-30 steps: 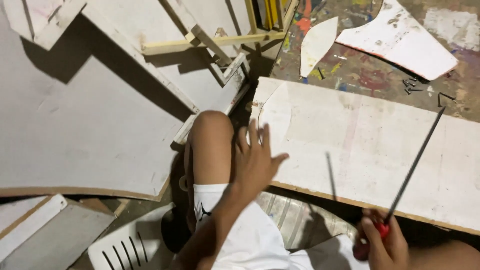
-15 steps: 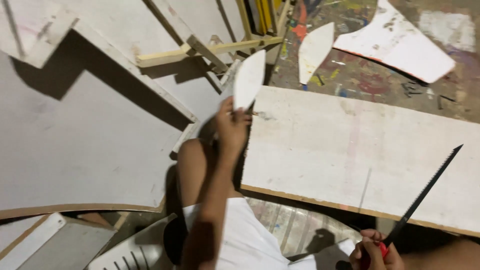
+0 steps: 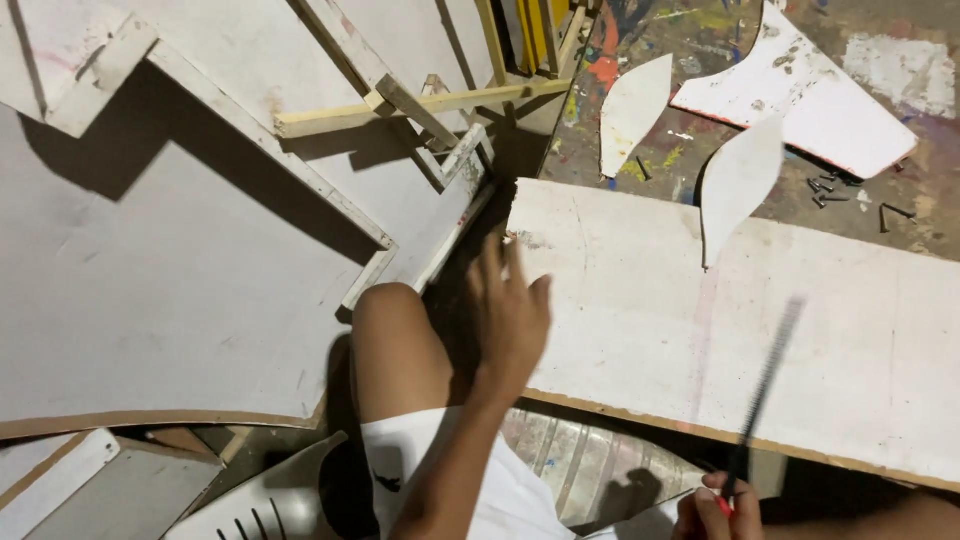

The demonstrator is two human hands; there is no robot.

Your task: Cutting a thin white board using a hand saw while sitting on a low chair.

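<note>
My left hand (image 3: 510, 320) is open with fingers spread, hovering at the near left corner of a long white board (image 3: 640, 330) and holding nothing. A curved white offcut (image 3: 738, 180) is over the board's far edge, apart from both hands; whether it rests or is in the air I cannot tell. At the bottom edge my right hand (image 3: 712, 508) grips the red handle of a thin saw (image 3: 765, 385), whose blurred dark blade slants up across the board. My bare knee (image 3: 395, 340) is left of the board.
Large white panels (image 3: 150, 280) and wooden strips (image 3: 420, 105) fill the left side. On the paint-stained floor beyond the board lie a leaf-shaped white piece (image 3: 632, 110), a bigger white scrap (image 3: 800, 85) and several dark screws (image 3: 830, 190). A white slotted plastic seat (image 3: 270, 505) is below.
My left hand picked up the curved offcut from the board's left end, lifted it, then let it go; it now sits farther right. The saw blade has swung to a steeper angle.
</note>
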